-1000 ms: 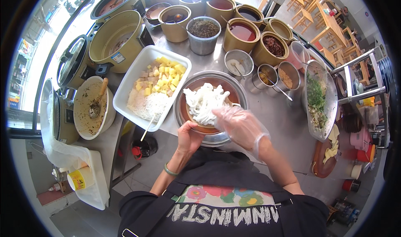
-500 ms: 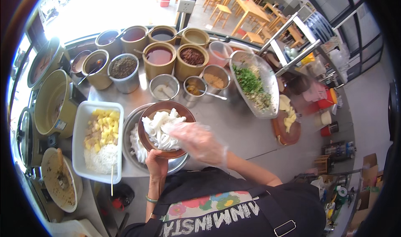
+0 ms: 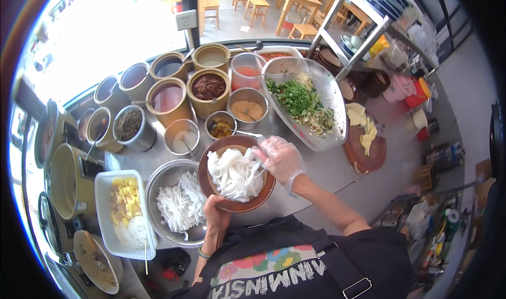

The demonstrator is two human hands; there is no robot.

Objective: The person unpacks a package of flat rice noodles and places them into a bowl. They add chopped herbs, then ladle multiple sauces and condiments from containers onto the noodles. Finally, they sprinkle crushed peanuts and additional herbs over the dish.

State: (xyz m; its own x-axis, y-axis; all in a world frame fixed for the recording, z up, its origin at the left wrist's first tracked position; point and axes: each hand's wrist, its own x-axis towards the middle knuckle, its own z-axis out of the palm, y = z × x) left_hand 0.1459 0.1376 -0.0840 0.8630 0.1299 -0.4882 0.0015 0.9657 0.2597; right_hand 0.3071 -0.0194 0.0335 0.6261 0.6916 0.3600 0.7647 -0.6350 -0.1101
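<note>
Brown bowl: here it is, front and centre, the brown bowl (image 3: pixel 269 187) held tilted just over the right side of the metal basin (image 3: pixel 152 193).
Noodles: a white heap of thick noodles (image 3: pixel 234 175) fills the middle of that bowl, brown wall showing all round.
Left hand: bare, the left hand (image 3: pixel 217 213) is closed on the bowl's near edge, thumb up at the rim, fingers tucked below; a green bangle (image 3: pixel 203 253) circles the wrist.
Right hand: in a clear plastic glove, the right hand (image 3: pixel 282 159) is over the bowl's far right edge, fingers partly curled, fingertips up against the noodles; whether it grips any, I cannot tell.
Spoon: the spoon (image 3: pixel 245 133) leans out of a small metal cup (image 3: pixel 208 132), handle end right beside the glove; contact is unclear.
Basin: more white strips (image 3: pixel 181 204) lie loose down in there.
White tub: just left of the basin, the tub (image 3: pixel 104 220) carries yellow cubes (image 3: pixel 125 192) at the far end, white shreds (image 3: pixel 132 231) at the near end.
Clear tray: over on the right, the tray (image 3: pixel 335 97) holds chopped greens (image 3: pixel 300 101).
Jars: red flakes (image 3: pixel 208 86) in one, red liquid (image 3: pixel 167 97) in its neighbour, both beyond the bowl.
</note>
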